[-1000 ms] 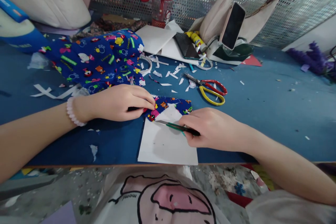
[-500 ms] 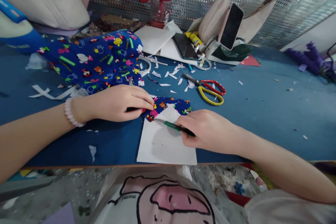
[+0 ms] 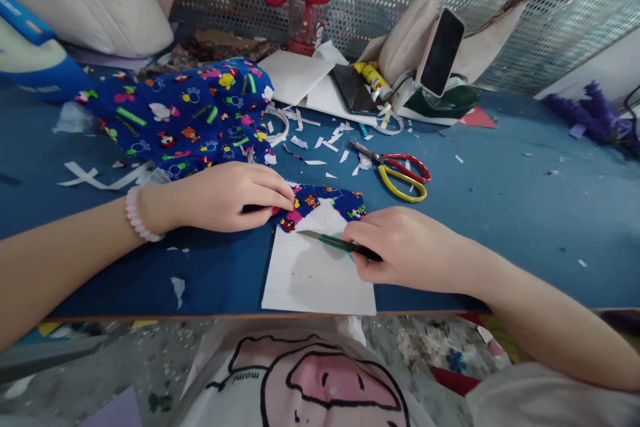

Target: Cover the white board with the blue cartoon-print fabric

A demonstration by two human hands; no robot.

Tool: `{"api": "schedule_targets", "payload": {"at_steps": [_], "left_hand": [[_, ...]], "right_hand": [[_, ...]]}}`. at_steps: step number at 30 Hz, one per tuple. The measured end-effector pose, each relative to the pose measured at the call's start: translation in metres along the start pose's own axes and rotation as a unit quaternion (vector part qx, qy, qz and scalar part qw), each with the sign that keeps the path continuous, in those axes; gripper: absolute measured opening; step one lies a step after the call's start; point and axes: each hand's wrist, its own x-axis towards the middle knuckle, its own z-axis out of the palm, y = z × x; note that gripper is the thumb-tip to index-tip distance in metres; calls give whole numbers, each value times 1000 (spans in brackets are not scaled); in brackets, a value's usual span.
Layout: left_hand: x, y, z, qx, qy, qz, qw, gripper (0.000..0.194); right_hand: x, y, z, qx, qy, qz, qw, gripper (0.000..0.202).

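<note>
My left hand (image 3: pixel 240 197), with a beaded bracelet at the wrist, presses its closed fingertips on the left end of a small blue cartoon-print fabric piece (image 3: pixel 311 201). That fabric lies over the top part of a white card (image 3: pixel 310 280) at the table's front edge. Above the card, my right hand (image 3: pixel 395 243) grips a craft knife (image 3: pixel 335 242) with a green and black body. Its thin blade points left, just short of the fabric's lower left corner. The far end of the knife is hidden in my palm.
Scissors (image 3: pixel 400 173) with one red and one yellow handle lie beyond my right hand, beside scattered paper scraps (image 3: pixel 325 143). A larger blue print cloth (image 3: pixel 185 113) spreads at the left. Further back stand a cup (image 3: pixel 310 0), phones (image 3: pixel 355 89) and bags (image 3: pixel 115 7).
My right hand has drawn the knife slightly to the right, and the blade tip has come away from the fabric's corner. My left hand stays in place on the fabric.
</note>
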Motion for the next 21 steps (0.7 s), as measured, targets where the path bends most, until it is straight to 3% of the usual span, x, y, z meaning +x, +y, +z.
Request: {"api": "schedule_targets", "payload": {"at_steps": [10,21], "left_hand": [[0,-1,0,-1,2,4,1000,30],[-1,0,0,-27,1,-13,1000,30]], "right_hand": [[5,-7,3,-13,-15,19,1000,12],[7,-5,13,31,21,16,999,10]]}}
